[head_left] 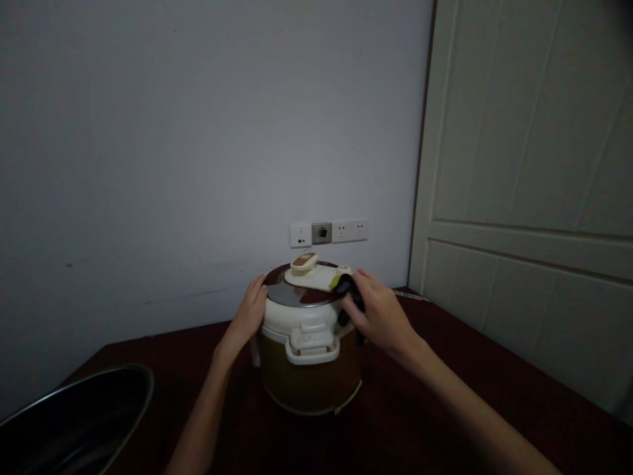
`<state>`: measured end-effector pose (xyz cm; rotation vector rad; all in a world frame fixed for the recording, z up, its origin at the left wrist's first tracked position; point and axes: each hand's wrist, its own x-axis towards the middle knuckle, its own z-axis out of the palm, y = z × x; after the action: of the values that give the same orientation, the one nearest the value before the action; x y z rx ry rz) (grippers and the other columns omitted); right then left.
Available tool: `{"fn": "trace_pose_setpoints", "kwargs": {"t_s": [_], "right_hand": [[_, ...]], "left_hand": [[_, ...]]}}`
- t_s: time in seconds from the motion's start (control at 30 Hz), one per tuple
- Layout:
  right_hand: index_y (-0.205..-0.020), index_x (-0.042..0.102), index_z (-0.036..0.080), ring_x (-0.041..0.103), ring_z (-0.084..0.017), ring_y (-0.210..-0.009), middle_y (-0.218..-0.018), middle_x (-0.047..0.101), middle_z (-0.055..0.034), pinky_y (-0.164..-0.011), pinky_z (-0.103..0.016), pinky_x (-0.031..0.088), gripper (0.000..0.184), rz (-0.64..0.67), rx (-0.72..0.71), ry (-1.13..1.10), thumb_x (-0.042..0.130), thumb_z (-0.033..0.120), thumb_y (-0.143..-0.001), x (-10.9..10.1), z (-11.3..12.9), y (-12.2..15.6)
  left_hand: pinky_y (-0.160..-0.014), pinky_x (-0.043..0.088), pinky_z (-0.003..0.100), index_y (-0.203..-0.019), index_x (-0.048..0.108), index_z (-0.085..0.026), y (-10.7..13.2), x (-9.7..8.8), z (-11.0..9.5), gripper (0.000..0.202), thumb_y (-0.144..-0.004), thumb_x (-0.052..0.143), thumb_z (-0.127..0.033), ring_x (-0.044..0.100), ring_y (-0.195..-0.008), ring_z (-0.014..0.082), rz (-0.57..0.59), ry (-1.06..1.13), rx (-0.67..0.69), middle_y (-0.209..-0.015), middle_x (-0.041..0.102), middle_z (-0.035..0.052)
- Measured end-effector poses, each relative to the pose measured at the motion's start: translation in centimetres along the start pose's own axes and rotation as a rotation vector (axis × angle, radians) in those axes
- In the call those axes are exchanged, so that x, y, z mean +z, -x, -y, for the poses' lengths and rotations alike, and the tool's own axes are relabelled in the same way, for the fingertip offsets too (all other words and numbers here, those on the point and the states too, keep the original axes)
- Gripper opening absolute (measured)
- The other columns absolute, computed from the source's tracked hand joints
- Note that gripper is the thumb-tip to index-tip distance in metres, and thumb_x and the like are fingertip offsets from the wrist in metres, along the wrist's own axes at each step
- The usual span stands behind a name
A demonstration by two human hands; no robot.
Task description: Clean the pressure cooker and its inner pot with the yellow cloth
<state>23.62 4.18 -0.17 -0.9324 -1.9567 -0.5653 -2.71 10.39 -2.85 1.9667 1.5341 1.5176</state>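
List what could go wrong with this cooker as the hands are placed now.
- The left hand rests against the side of the cooker, so an uneven push might shift it.
- The black item in the right hand lies by the lid and could snag.
- The light is dim, so small details may be missed.
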Motion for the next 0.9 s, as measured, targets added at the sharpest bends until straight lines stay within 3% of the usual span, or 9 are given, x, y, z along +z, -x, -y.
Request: {"fn": "trace_pose_setpoints", "kwargs": {"t_s": [0.1, 0.17, 0.3, 0.43, 0.57, 0.7, 0.83, 0.9], "right_hand": [[-0.113, 0.051, 0.011, 0.058, -0.026, -0.107, -0.113, 0.062, -0.018, -0.094, -0.045, 0.044, 0.028, -0.168, 0.026, -0.04, 0.039, 0.021, -0.089, 0.8, -2.5, 0.9], [-0.115, 0.051, 0.011, 0.053, -0.026, -0.115, -0.122, 0.057, -0.0184, -0.096, -0.044, 0.044, 0.029, -0.131, 0.017, -0.107, 0.04, 0.021, -0.09, 1.9, -3.9, 0.2], [-0.099, 0.06, 0.014, 0.064, -0.022, -0.09, -0.098, 0.068, -0.0118, -0.08, -0.036, 0.05, 0.022, 0.044, 0.16, -0.246, 0.043, 0.023, -0.09, 3.6, -5.2, -2.9], [-0.087, 0.064, 0.015, 0.064, -0.02, -0.073, -0.08, 0.069, -0.0071, -0.067, -0.03, 0.048, 0.019, 0.137, 0.291, -0.256, 0.048, 0.025, -0.087, 3.3, -5.3, -4.2], [-0.091, 0.066, 0.015, 0.064, -0.019, -0.077, -0.084, 0.069, -0.0067, -0.069, -0.029, 0.048, 0.018, 0.111, 0.226, -0.31, 0.05, 0.024, -0.086, 0.9, -4.0, -2.4], [-0.101, 0.064, 0.017, 0.066, -0.016, -0.072, -0.085, 0.07, -0.0049, -0.063, -0.024, 0.052, 0.024, 0.103, 0.191, -0.484, 0.048, 0.03, -0.089, -2.1, -1.0, 0.3], [-0.116, 0.058, 0.021, 0.061, -0.018, -0.107, -0.117, 0.064, -0.008, -0.091, -0.029, 0.05, 0.029, 0.138, -0.037, -0.556, 0.05, 0.02, -0.088, -3.1, 1.4, 2.1], [-0.117, 0.056, 0.022, 0.057, -0.017, -0.114, -0.123, 0.061, -0.0075, -0.096, -0.029, 0.047, 0.031, 0.171, -0.105, -0.586, 0.049, 0.016, -0.087, -2.8, 1.8, 2.7]], "left_hand": [[-0.113, 0.02, 0.041, -0.124, 0.051, -0.013, 0.0, 0.1, 0.2, 0.048, -0.087, 0.031, -0.034, 0.039, -0.13, 0.02, -0.014, 0.003, -0.01, -0.137, 0.048, 0.0128], [-0.113, 0.02, 0.041, -0.124, 0.051, -0.012, 0.1, 0.2, 0.3, 0.048, -0.087, 0.031, -0.034, 0.039, -0.13, 0.02, -0.029, 0.003, -0.01, -0.137, 0.047, 0.0133], [-0.113, 0.02, 0.042, -0.126, 0.049, -0.009, 0.2, 0.1, -0.1, 0.049, -0.087, 0.03, -0.033, 0.038, -0.131, 0.0205, -0.007, -0.017, -0.02, -0.138, 0.045, 0.016], [-0.112, 0.023, 0.04, -0.125, 0.05, -0.009, 0.3, -0.2, -0.5, 0.047, -0.088, 0.03, -0.032, 0.039, -0.13, 0.0199, 0.014, -0.018, -0.006, -0.137, 0.047, 0.0149], [-0.113, 0.021, 0.039, -0.126, 0.049, -0.011, 0.4, -0.2, -0.6, 0.047, -0.088, 0.031, -0.032, 0.037, -0.132, 0.019, 0.018, -0.019, -0.02, -0.139, 0.045, 0.0142], [-0.113, 0.02, 0.042, -0.126, 0.049, -0.012, 0.3, -0.1, -0.3, 0.045, -0.088, 0.031, -0.029, 0.038, -0.131, 0.0193, 0.022, -0.033, -0.02, -0.139, 0.045, 0.0142], [-0.113, 0.019, 0.04, -0.127, 0.047, -0.011, 0.3, 0.0, -0.2, 0.046, -0.088, 0.031, -0.029, 0.036, -0.132, 0.0189, 0.03, -0.04, -0.018, -0.14, 0.043, 0.0144], [-0.114, 0.018, 0.039, -0.128, 0.046, -0.012, 0.4, 0.0, -0.1, 0.046, -0.089, 0.03, -0.03, 0.035, -0.133, 0.0181, 0.034, -0.032, -0.008, -0.141, 0.043, 0.0134]]}}
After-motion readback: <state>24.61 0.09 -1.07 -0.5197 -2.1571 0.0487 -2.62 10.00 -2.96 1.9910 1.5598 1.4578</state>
